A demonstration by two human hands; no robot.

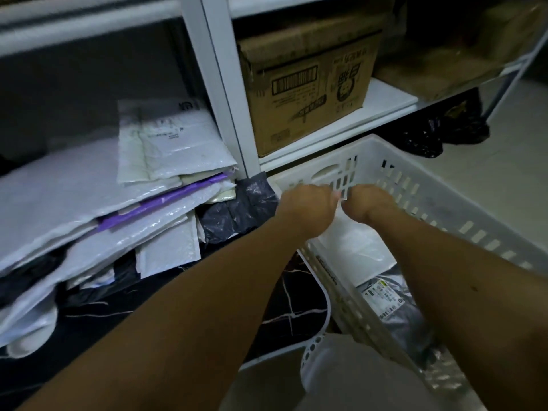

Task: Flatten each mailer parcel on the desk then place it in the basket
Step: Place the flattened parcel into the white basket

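Placing step: a white mailer (353, 247) is held over the basket (415, 185) by left hand (308, 206) and right hand (370, 206), each grip curled on its far edge; release is needed next.

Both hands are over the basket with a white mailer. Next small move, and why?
Probably let go. Left hand and right hand pinch the top edge of the white mailer, which hangs inside the basket above a grey parcel. More mailers wait on the desk.

The basket (421, 185) is open from above (slotted walls all round), a shelf post (228, 93) just beside it.
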